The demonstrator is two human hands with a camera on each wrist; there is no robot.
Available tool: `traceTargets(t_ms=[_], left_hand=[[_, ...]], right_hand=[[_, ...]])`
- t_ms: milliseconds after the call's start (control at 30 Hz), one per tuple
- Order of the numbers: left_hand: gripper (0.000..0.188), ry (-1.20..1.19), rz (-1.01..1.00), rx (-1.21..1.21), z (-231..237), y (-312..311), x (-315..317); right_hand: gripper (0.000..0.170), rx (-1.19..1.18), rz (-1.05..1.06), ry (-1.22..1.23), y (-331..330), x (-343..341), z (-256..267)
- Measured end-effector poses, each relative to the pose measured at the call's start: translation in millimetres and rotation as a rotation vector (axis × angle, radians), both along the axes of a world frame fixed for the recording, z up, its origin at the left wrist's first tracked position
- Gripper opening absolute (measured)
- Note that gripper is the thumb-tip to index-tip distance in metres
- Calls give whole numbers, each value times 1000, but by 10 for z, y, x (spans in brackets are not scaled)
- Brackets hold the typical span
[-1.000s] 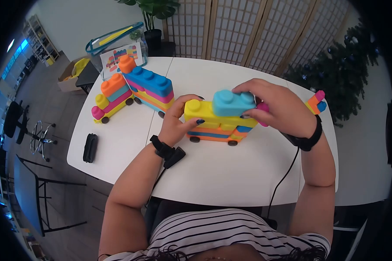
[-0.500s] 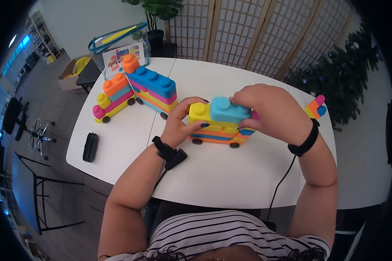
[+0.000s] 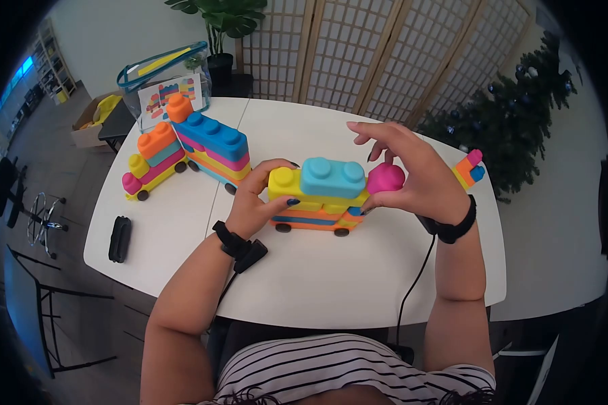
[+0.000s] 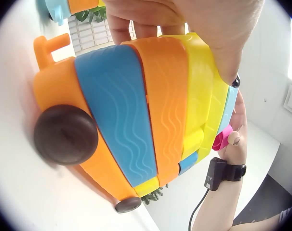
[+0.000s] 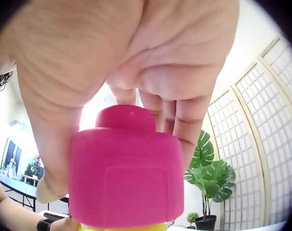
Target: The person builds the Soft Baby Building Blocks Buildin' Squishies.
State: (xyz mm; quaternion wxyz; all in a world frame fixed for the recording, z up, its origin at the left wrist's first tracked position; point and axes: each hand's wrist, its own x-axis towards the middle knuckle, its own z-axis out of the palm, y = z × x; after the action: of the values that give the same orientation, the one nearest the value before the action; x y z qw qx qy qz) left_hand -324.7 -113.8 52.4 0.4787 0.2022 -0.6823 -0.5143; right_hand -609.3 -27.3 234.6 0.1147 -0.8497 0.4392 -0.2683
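A wheeled toy train car (image 3: 311, 219) of orange, blue and yellow building blocks stands before me on the table (image 3: 317, 283). My left hand (image 3: 251, 202) grips its left end, thumb on the near side and fingers behind. On top lies a light-blue block (image 3: 332, 177) with two knobs, beside a yellow knob. At the right end a magenta block (image 5: 126, 178) sits over yellow. My right hand (image 3: 419, 169) is around that magenta block, thumb alongside it, other fingers spread and lifted on the far side. The left wrist view shows the car's brown wheel (image 4: 65, 134) up close.
Two more block train cars, one topped with a blue block (image 3: 216, 133), stand back left, before a clear zip bag (image 3: 165, 88). A black case (image 3: 119, 239) lies at the left. A small block stack (image 3: 469, 169) is near the right edge. A cable (image 3: 412, 290) trails from the right wrist.
My right hand has let go of the light-blue block; its fingers have opened and lifted away, baring the magenta block. The left hand keeps its hold. The whole head view has shifted.
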Motion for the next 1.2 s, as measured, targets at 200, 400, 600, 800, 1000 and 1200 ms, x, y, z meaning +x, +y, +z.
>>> traceTargets(t_ms=[200, 400, 600, 800, 1000, 1200], left_hand=[[61, 5, -4, 24, 2, -10, 15], [58, -4, 21, -23, 35, 14, 16], [48, 72, 74, -152, -63, 0, 64], [29, 325, 557, -198, 35, -197, 318], [23, 403, 759, -237, 104, -332, 475], [39, 320, 1024, -177, 14, -481, 515]], right_hand=[[112, 99, -14, -93, -94, 2, -188], [100, 95, -55, -4, -65, 141, -358], [79, 145, -272, -3, 51, 143, -369], [77, -63, -425, -16, -112, -302, -481], [95, -145, -644, 101, -254, -667, -592], [85, -90, -658, 27, -283, -1015, -694]])
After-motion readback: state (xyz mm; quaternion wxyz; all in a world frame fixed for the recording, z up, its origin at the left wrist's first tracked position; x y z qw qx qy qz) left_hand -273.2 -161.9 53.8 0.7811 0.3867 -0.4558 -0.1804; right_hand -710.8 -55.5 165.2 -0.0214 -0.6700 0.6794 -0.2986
